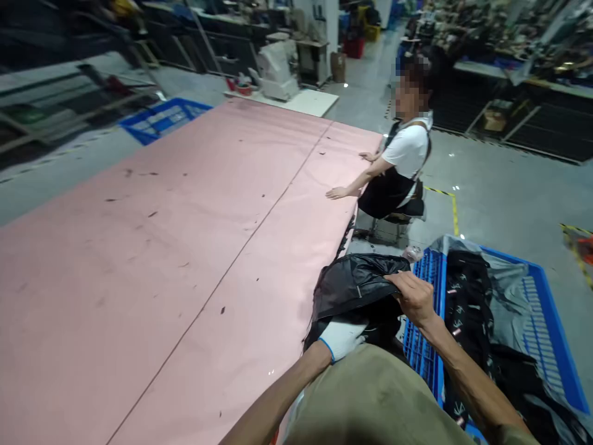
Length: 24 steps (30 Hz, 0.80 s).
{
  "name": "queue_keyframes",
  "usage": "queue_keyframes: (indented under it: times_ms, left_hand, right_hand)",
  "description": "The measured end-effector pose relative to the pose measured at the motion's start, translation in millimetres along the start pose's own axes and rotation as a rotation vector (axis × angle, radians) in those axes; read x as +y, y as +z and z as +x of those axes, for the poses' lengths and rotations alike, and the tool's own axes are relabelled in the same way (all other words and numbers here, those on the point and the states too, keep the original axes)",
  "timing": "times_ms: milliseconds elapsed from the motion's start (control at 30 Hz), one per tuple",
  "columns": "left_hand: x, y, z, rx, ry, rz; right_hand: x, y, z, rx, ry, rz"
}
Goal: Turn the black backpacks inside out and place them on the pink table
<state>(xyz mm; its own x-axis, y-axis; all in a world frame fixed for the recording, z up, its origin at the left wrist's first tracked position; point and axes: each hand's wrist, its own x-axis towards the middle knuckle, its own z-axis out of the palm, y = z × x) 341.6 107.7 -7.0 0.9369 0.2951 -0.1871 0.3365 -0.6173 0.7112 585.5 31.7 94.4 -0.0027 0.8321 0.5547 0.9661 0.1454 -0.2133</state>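
A black fabric bag (356, 281) with a shiny dark lining is held in front of my body, at the right edge of the pink table. My bare right hand (414, 296) is closed on the bag's rim, thumb and fingers pinching the edge. My left hand (343, 339) wears a white glove with a blue cuff and reaches in under the bag's near edge. Its fingers are hidden by the dark fabric, so whether they grip anything does not show.
The pink table (185, 259) bears a long dark seam and scattered scraps. At my right stands a blue crate (551, 321) with black fabric items. Across the table's corner a person (407, 148) rests both hands on its top. Another blue crate (185, 108) lies beyond the far left edge.
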Motion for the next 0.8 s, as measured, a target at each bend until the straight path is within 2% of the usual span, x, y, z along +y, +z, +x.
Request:
queue_keyframes:
  times_ms: [67, 100, 167, 200, 233, 267, 333, 400, 500, 633, 733, 800]
  left_hand:
    - [19, -0.2, 14, -0.019, 0.251, 0.163]
    - [29, -2.7, 21, 0.043, 0.407, 0.231]
    - [47, -13.0, 39, 0.276, 0.679, 0.257]
    - [53, -20.0, 51, 0.401, 0.750, 0.232]
    - [57, -27.6, 65, 0.505, 0.763, 0.202]
    - [60, -34.8, 81, 0.578, 0.723, 0.180]
    - [59, -45.8, 120, 0.645, 0.549, 0.169]
    - [54, -49.7, 161, 0.617, 0.399, 0.153]
    - [44, -47.2, 213, 0.545, 0.340, 0.043]
    - [33, -53.4, 256, 0.551, 0.224, -0.092]
    - [27, -71.9, 282, 0.477, 0.081, -0.170]
    - [23, -83.6, 302, 0.408, 0.001, -0.301]
  right_hand:
    - [10, -21, -24, 0.060, 0.151, -0.084]
    - [16, -31, -35, 0.090, 0.209, -0.127]
    - [27, -46, -54, 0.144, 0.294, -0.201]
    - [33, -52, -62, 0.165, 0.328, -0.226]
    - [39, -56, -69, 0.182, 0.358, -0.243]
    - [45, -59, -73, 0.193, 0.385, -0.254]
    - [60, -61, -79, 0.199, 0.428, -0.257]
    - [79, -58, -79, 0.196, 0.455, -0.242]
    - [115, -47, -74, 0.185, 0.505, -0.198]
    - [176, -31, -58, 0.104, 0.630, -0.025]
    - [229, -16, -42, -0.046, 0.773, 0.239]
    - [262, 1, -31, -0.160, 0.880, 0.463]
